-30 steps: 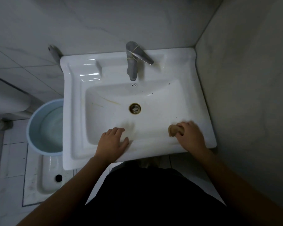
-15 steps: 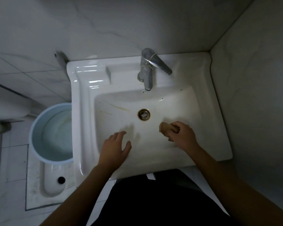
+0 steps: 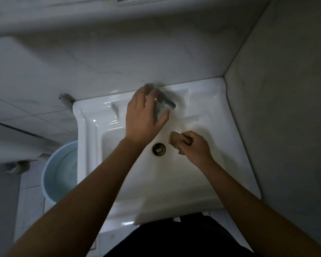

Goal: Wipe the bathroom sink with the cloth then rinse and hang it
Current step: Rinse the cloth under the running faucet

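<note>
The white sink (image 3: 90, 130) sits in a corner, its brass drain (image 3: 158, 149) in the middle of the basin. My right hand (image 3: 195, 148) grips a bunched tan cloth (image 3: 174, 139) inside the basin, just right of the drain. My left hand (image 3: 144, 117) is stretched out over the chrome faucet (image 3: 167, 103) at the back of the sink. Its fingers are fairly straight and blurred, with the thumb spread under the lever. That hand hides the faucet body. No water is seen running.
A light blue bucket (image 3: 59, 173) holding water stands on the floor to the left of the sink. Marbled walls close off the back and the right side (image 3: 285, 108). A pipe fitting (image 3: 64, 97) sticks out of the wall at the sink's back left corner.
My left hand left the sink's front rim and reached up to the faucet. My right hand carried the cloth from the front right of the basin to beside the drain. The view tilted up.
</note>
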